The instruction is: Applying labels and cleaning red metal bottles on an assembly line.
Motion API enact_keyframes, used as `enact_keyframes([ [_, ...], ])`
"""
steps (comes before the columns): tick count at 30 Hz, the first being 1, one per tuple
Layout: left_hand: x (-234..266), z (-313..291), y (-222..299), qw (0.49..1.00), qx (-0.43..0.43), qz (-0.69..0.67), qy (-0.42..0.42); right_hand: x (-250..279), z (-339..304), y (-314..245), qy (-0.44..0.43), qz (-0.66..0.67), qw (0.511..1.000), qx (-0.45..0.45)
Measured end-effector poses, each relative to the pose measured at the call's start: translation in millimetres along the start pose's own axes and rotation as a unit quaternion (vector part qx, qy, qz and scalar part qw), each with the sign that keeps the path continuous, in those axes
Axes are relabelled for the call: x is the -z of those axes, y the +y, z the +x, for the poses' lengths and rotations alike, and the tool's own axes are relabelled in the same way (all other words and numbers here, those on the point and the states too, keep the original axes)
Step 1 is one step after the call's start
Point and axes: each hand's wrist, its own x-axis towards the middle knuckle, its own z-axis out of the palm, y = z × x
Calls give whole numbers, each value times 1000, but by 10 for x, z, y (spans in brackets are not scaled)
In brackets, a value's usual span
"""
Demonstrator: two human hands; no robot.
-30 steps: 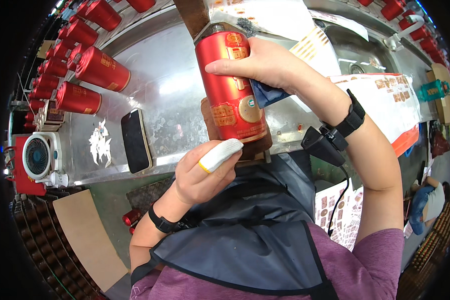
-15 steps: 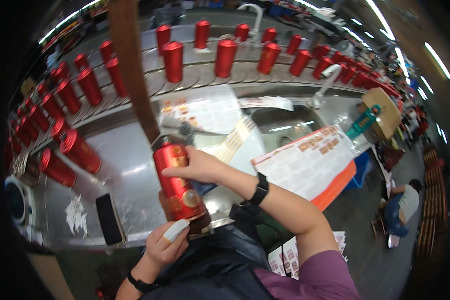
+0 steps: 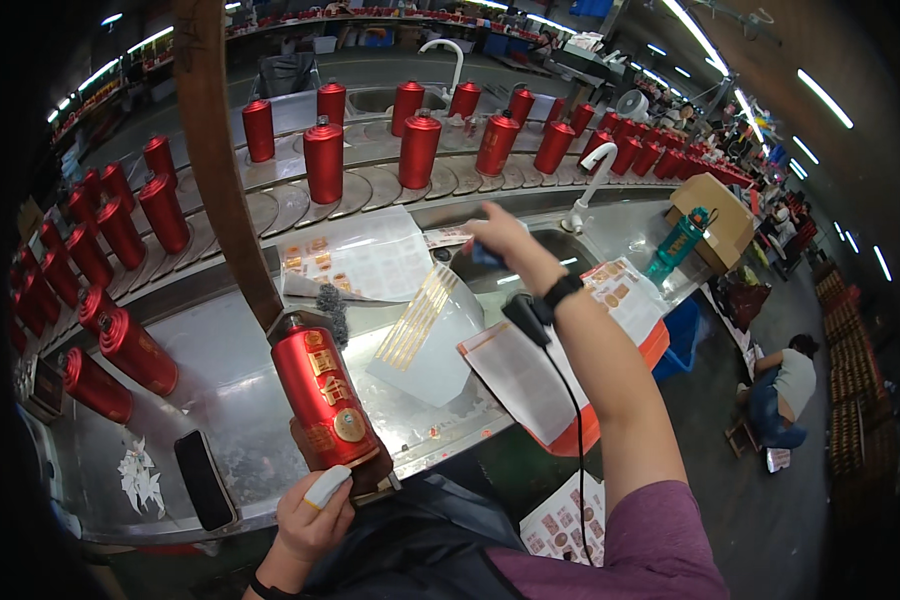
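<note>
A red bottle [image 3: 322,390] with gold lettering and a round gold emblem leans on a brown stand [image 3: 372,470] at the table's front edge. By its base, my left hand [image 3: 315,520] has its fingers curled; a white wrap or strip with a yellow edge lies along one finger. Whether those fingers grip anything is hidden. My right hand [image 3: 505,238], slightly blurred, reaches out over the sink's near left corner, closed around a crumpled blue cloth [image 3: 484,256]. Nearby lie a clear sheet with gold strips [image 3: 418,318] and a printed sticker sheet [image 3: 375,262].
Red bottles [image 3: 322,165] line a curved conveyor [image 3: 370,188] behind the table. A wooden post [image 3: 215,160] rises left of centre. A phone [image 3: 205,480] and white paper scraps [image 3: 142,478] lie at left. A black corded tool [image 3: 526,318], white tap [image 3: 592,180] and green flask [image 3: 682,240] are right.
My right hand has let go of the red bottle and moved away to the far right with the blue cloth. My left hand stays by the bottle's base. The whole view has shifted.
</note>
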Motion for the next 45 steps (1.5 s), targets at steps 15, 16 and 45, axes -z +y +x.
enact_keyframes([
  [15, -40, -43, -36, 1000, -4, -10, 2, 488, 1164, 157, 120, -249, 957, -92],
  [16, -48, -75, -46, 1000, -5, -12, 6, 465, 1173, 146, 90, -277, 952, -92],
  [45, -20, -87, -90, 997, 35, -63, 9, -1422, -1358, -93, -557, 99, 825, -16],
])
